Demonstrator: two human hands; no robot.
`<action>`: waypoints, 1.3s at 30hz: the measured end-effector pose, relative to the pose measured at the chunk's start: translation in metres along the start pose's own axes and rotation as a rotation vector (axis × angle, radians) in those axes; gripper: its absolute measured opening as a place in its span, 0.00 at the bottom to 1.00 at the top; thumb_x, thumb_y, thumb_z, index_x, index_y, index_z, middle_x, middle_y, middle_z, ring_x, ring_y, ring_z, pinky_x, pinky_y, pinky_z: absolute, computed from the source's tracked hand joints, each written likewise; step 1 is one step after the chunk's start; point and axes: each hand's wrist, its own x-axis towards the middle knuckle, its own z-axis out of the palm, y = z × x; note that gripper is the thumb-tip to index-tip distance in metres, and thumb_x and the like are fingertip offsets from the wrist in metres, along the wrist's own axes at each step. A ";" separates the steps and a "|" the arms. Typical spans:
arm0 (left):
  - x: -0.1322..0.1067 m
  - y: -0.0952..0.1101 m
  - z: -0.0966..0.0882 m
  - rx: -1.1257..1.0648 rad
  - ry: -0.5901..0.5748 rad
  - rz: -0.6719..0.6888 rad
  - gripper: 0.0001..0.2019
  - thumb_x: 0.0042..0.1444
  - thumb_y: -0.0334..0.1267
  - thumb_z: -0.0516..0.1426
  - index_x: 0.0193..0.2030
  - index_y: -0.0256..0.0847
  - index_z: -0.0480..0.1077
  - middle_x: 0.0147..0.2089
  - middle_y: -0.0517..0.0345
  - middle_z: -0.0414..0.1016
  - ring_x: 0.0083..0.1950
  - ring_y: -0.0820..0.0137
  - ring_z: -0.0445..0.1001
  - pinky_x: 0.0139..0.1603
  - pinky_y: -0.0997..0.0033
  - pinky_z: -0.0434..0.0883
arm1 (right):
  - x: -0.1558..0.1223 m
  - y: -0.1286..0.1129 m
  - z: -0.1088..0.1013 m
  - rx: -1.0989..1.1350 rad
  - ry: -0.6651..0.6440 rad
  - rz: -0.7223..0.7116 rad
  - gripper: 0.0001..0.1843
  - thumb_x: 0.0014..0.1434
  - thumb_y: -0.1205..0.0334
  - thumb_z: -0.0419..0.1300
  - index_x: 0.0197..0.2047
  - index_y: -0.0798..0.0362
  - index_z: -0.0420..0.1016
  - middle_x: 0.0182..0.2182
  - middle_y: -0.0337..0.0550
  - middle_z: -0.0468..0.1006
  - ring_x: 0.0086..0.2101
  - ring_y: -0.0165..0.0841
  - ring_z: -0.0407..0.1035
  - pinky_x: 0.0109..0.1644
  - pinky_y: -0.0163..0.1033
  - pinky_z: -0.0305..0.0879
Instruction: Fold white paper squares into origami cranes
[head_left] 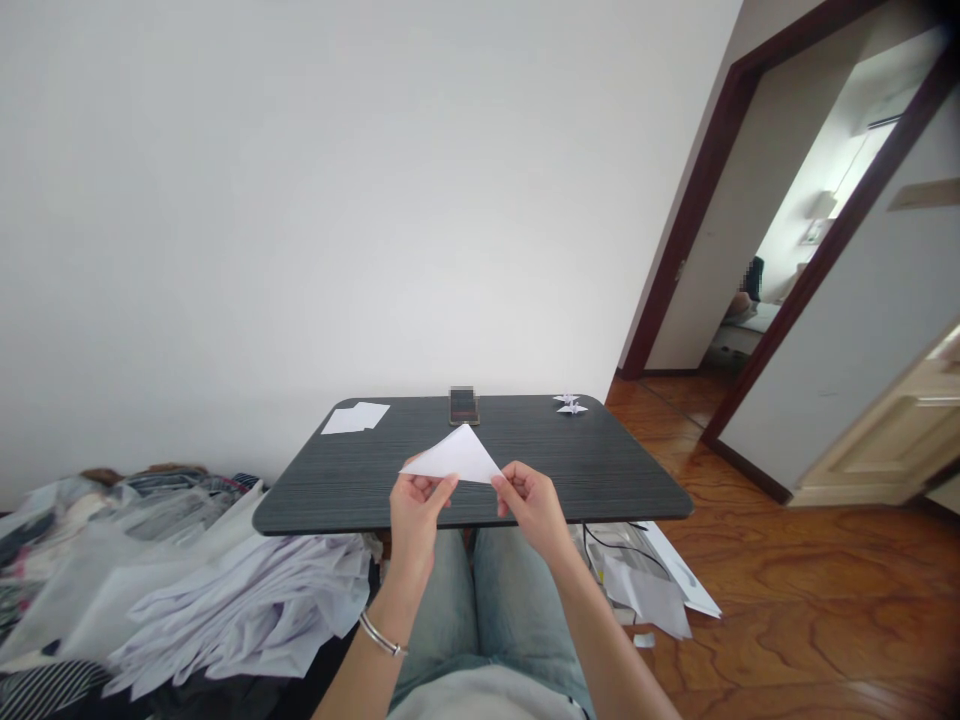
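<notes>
A white sheet of paper folded into a triangle (459, 455) is held up over the near part of the dark table (345, 490), its peak pointing away from me. My left hand (420, 500) grips the lower left edge, thumb on top and fingers underneath. At the right corner, my right hand (529, 495) pinches the paper between thumb and fingers. Two small folded paper cranes (571, 407) stand at the table's far right. White paper sheets (356, 417) lie at the far left.
A phone (463, 405) lies at the table's back edge, before the white wall. Clothes and plastic bags (187, 560) are heaped on the left. Papers and a cable (637, 570) are on the right, below table height. Beyond a doorway, a person (746, 290) is partly visible.
</notes>
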 end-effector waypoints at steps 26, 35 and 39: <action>0.013 0.016 -0.020 -0.005 0.008 0.045 0.17 0.39 0.36 0.66 0.38 0.37 0.70 0.27 0.63 0.73 0.30 0.76 0.71 0.25 0.82 0.67 | 0.003 -0.004 -0.012 0.027 0.011 -0.031 0.15 0.54 0.52 0.58 0.23 0.53 0.65 0.16 0.34 0.67 0.18 0.27 0.62 0.24 0.32 0.58; 0.010 0.017 -0.019 0.047 -0.043 0.027 0.17 0.42 0.37 0.65 0.40 0.37 0.70 0.24 0.64 0.72 0.30 0.74 0.73 0.26 0.81 0.69 | 0.003 0.001 -0.011 0.046 -0.001 -0.025 0.17 0.53 0.52 0.59 0.20 0.54 0.67 0.17 0.37 0.69 0.19 0.28 0.63 0.23 0.32 0.57; 0.009 0.017 -0.020 0.075 -0.046 0.032 0.16 0.45 0.38 0.64 0.41 0.37 0.69 0.24 0.61 0.74 0.32 0.72 0.75 0.27 0.79 0.70 | 0.003 0.002 -0.012 0.050 0.006 -0.016 0.18 0.52 0.51 0.60 0.20 0.54 0.67 0.16 0.37 0.68 0.18 0.27 0.62 0.23 0.32 0.57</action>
